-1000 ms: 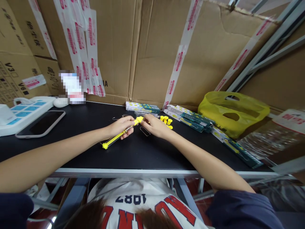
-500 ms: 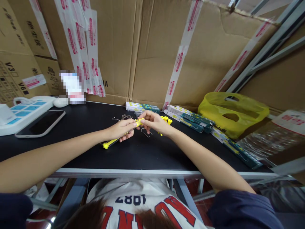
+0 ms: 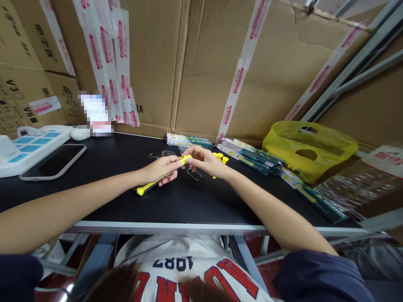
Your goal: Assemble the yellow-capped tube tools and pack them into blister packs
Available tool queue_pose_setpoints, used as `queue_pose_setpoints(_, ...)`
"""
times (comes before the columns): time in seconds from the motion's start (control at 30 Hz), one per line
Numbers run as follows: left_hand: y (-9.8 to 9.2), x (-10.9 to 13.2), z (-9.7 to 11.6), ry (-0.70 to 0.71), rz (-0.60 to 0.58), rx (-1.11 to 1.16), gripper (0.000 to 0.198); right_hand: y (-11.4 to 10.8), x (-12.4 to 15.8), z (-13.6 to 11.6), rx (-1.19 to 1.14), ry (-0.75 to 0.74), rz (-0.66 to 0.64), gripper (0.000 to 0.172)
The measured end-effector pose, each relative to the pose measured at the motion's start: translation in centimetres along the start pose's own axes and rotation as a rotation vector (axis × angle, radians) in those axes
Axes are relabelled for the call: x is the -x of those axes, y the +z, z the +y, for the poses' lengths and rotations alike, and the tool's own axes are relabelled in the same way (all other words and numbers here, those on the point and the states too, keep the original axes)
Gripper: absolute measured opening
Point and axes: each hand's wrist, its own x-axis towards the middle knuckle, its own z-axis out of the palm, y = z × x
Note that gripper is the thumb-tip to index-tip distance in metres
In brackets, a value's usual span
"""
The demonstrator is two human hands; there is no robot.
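At the middle of the black tabletop (image 3: pixel 201 205), we find the yellow stick-like tool (image 3: pixel 149 186) held at a slant, its lower end toward the left near the table and its upper end between the two hands. We cannot tell whether the lower end touches the surface.

We record the left hand (image 3: pixel 161 168) with fingers closed around the tool's shaft. We record the right hand (image 3: pixel 206 161) with thumb and fingertips drawn in narrowly at the yellow end piece (image 3: pixel 186 160); we cannot tell how firmly they press.

Just below the right hand we note a bent wire hook (image 3: pixel 194 174) lying flat. Behind the left hand lie further bent wires (image 3: pixel 166 153). Several small yellow caps (image 3: pixel 221 157) stand beside the right hand, partly hidden by it.

At the back edge, against the cardboard, we see a group of printed boxes (image 3: pixel 189 141); more green-and-white boxes (image 3: pixel 252 156) run toward the right, near a yellow plastic bag (image 3: pixel 310 149). On the far left we list a smartphone (image 3: pixel 53 162) lying flat, next to a white power strip (image 3: pixel 36 147) with blue panels.
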Motion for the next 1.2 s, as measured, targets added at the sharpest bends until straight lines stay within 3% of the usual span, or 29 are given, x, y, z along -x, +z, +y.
queue_pose_setpoints(0.17, -0.1, -0.2, 0.0, -0.017, 0.018, 0.04, 0.031, -1.1, 0.1, -0.3, 0.18, 0.095, 0.056, 0.025)
queue_pose_setpoints(0.3, -0.1, -0.2, 0.3, -0.053, 0.049, 0.102, 0.023, -1.7, 0.5, 0.3, 0.701, 0.208, 0.023, 0.014)
queue_pose_setpoints(0.4, 0.0, -0.2, 0.5, -0.061, 0.077, 0.155, 0.017, -1.0, 0.7, 1.0, 0.962, 0.242, -0.076, 0.025)
queue_pose_setpoints(0.67, -0.1, -0.4, 0.1, -0.075, 0.132, 0.231, 0.019, -0.5, 0.9, 0.4, 1.031, 0.332, -0.178, 0.031)
queue_pose_setpoints(0.83, 0.0, -0.4, 0.1, -0.106, 0.171, 0.254, 0.019, -1.3, 1.2, 0.1, 1.002, 0.354, -0.265, 0.027)
queue_pose_setpoints(0.93, 0.0, -0.5, 0.1, -0.12, 0.206, 0.251, 0.018, -1.6, 1.1, -0.3, 0.915, 0.328, -0.23, 0.026)
queue_pose_setpoints(1.0, 0.1, -0.5, 0.1, -0.132, 0.218, 0.234, 0.016, -1.7, 0.8, -0.7, 0.738, 0.314, -0.121, 0.022)
queue_pose_setpoints(1.1, 0.2, -0.5, 0.1, -0.16, 0.216, 0.198, 0.015, -1.4, 0.4, -1.4, 0.297, 0.336, 0.056, 0.01)
queue_pose_setpoints(1.2, 0.4, -0.5, 0.1, -0.177, 0.19, 0.185, 0.012, -0.7, 0.2, -1.6, -0.029, 0.351, 0.11, 0.02)
